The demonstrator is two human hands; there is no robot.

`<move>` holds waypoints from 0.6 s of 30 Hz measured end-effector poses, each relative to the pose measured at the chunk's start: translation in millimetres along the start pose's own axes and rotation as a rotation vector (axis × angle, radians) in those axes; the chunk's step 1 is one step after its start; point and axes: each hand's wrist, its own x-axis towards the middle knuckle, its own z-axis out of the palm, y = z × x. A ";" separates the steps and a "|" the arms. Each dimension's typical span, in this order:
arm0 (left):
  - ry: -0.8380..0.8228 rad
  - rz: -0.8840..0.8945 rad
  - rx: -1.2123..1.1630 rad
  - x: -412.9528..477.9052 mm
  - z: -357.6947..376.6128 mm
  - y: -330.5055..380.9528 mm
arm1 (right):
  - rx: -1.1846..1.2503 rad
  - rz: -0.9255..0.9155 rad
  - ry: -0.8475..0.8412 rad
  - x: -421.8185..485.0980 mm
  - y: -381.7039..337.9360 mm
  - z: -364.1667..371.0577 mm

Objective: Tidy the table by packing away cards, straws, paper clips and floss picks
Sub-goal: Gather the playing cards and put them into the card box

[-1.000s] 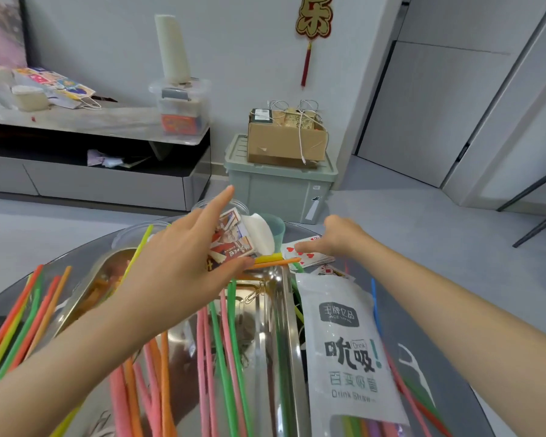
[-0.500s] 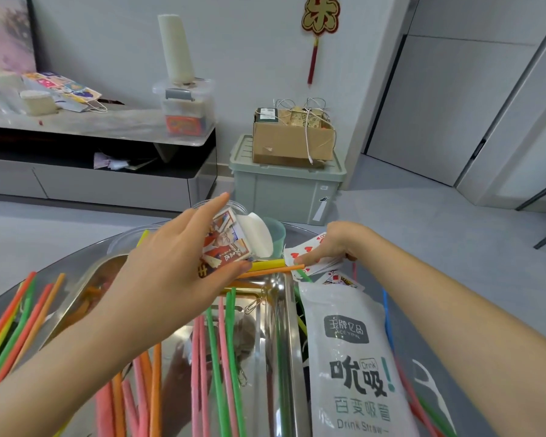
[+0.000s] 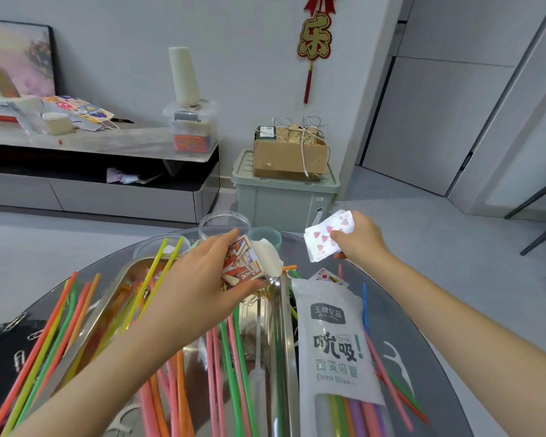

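Note:
My left hand [image 3: 199,279] grips a printed card box [image 3: 241,263] with its white flap open, above the far end of a steel tray [image 3: 281,326]. My right hand [image 3: 360,239] pinches a few playing cards with red hearts [image 3: 327,236], lifted above the table's far edge. Another card [image 3: 327,275] lies on the table beneath. Coloured straws [image 3: 227,367] lie across the tray and more straws [image 3: 44,335] on the left. A white straw bag [image 3: 334,351] lies right of the tray. A floss pick [image 3: 396,361] and paper clips [image 3: 16,323] lie on the dark table.
Two clear round containers [image 3: 224,223] and a teal cup [image 3: 267,236] stand at the table's far edge. Beyond it on the floor is a green storage bin [image 3: 281,197] with a cardboard box on top, and a low cabinet [image 3: 92,190] to the left.
My right hand has picked the heart cards up off the table and raised them. My left hand has kept hold of the card box, shifting slightly.

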 end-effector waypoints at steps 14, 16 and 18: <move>0.089 0.088 -0.090 -66.3 -36.3 55.9 | 0.361 -0.186 -0.273 -154.7 -46.4 -63.1; 0.097 0.107 -0.081 -75.9 -40.5 59.4 | 0.400 -0.166 -0.269 -163.9 -45.4 -64.1; 0.094 0.114 -0.063 -85.4 -44.2 62.6 | 0.441 -0.141 -0.272 -172.3 -45.4 -65.6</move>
